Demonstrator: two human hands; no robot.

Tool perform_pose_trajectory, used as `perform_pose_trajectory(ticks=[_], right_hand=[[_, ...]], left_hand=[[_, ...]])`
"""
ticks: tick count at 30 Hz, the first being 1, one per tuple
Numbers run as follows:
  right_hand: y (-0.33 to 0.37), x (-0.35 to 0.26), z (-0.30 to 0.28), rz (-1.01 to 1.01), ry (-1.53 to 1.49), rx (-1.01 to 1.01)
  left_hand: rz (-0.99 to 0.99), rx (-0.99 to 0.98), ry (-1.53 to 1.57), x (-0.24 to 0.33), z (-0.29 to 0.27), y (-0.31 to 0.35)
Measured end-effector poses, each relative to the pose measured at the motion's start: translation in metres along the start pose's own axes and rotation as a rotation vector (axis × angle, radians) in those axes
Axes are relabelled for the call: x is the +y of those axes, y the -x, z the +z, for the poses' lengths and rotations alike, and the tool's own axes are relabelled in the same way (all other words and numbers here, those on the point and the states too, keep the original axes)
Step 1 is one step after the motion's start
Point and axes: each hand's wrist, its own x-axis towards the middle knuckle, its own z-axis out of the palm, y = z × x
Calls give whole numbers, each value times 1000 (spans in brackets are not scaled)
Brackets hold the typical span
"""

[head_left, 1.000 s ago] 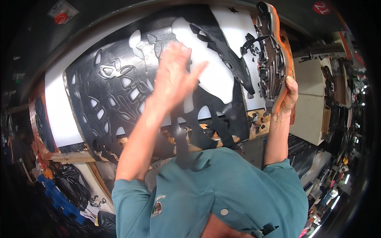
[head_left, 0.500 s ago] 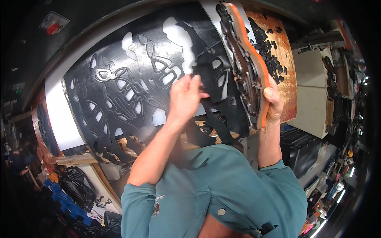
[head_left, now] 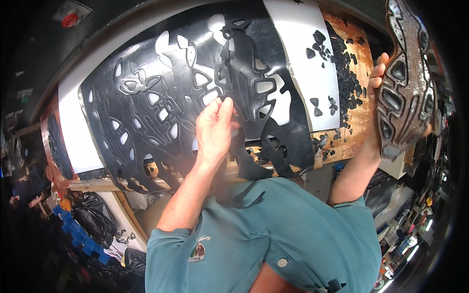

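Note:
My right hand grips a cutting die, held upright at the right, its face of brown metal with raised blades and hollows turned into view. Fingers curl round its left edge, while the palm is hidden behind it. My left hand is closed in a pinch at the lower left edge of a black cut-out piece, a long shape with several holes. Under it lies a large black rubber sheet with several cut shapes and openings, through which a white board shows.
Small black offcuts are scattered over the white board and the rusty-brown table at the right. A red button is on the dark machine at the upper left. Black bags lie below the table's left end.
My right hand has carried the die off the sheet to the right and turned its metal face into view. The left hand has shifted slightly left and down; the cut-out piece now shows clearly.

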Motion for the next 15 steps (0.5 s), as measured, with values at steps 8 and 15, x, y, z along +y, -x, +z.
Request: perform_pose_trajectory(ticks=[8,15], right_hand=[[28,62,-52,125,-153,434],[19,27,-37,264,1521,787]], left_hand=[[14,-4,41,6,6,0],[32,5,104,8,8,4]])
